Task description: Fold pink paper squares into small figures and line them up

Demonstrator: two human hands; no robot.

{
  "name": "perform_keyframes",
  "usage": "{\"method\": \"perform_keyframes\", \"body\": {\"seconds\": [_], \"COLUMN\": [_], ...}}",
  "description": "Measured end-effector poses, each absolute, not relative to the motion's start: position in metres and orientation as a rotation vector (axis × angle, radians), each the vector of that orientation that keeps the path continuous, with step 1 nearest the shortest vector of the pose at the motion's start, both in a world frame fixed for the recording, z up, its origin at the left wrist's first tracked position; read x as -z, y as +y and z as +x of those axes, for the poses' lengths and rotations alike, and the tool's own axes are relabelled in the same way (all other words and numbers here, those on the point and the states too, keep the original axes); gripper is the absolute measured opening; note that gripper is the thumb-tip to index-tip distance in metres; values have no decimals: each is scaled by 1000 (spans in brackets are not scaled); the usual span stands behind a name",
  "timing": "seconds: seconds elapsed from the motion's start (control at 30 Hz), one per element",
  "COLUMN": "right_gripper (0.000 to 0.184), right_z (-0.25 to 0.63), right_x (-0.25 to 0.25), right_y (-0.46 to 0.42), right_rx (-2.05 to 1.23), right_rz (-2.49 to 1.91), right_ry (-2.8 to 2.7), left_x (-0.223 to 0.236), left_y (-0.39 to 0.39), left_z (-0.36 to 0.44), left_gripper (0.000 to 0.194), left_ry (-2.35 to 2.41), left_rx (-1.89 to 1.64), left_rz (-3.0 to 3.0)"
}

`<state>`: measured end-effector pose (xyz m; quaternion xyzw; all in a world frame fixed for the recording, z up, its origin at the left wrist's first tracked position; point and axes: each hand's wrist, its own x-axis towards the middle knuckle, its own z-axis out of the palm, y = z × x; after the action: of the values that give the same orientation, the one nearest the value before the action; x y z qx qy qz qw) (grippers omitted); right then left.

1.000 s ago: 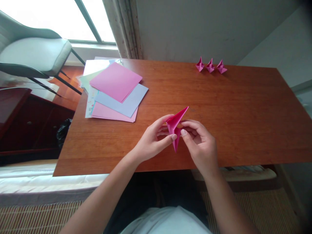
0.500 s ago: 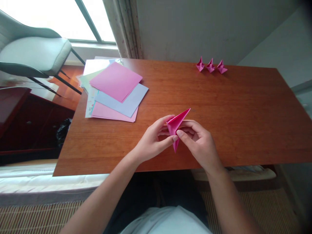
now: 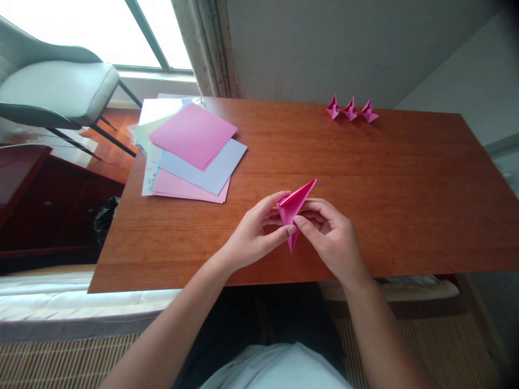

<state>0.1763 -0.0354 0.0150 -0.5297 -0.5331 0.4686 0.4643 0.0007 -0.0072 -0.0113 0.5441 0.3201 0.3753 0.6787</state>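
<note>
A folded piece of pink origami paper (image 3: 291,209) is held between my two hands, above the front part of the wooden table. One long point of it slants up to the right and a shorter point hangs down. My left hand (image 3: 263,229) pinches its left side, thumb near the lower middle. My right hand (image 3: 330,232) grips it from the right, with the thumb tip pressed on the paper's front. The fingers behind the paper are partly hidden.
Three small pink origami boats (image 3: 350,110) stand in a row at the table's back edge. To the left lie stacked sheets of pink paper (image 3: 194,135) and blue paper (image 3: 211,170). A grey chair (image 3: 60,89) is beyond the wooden table's (image 3: 405,205) left end.
Almost nothing differs. Both hands keep the same grip, and the upper point of the folded paper sits very slightly higher.
</note>
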Motion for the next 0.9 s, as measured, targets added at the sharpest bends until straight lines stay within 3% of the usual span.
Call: {"method": "perform_keyframes", "body": {"seconds": [0.9], "right_gripper": [18], "right_z": [185], "right_x": [-7], "right_y": [-36], "right_rx": [-996], "right_rz": [-1399], "right_ry": [-1314], "left_x": [9], "left_y": [-7], "left_z": [-1], "left_gripper": [59], "left_ry": [714], "left_rx": [-856], "left_rz": [1120]}}
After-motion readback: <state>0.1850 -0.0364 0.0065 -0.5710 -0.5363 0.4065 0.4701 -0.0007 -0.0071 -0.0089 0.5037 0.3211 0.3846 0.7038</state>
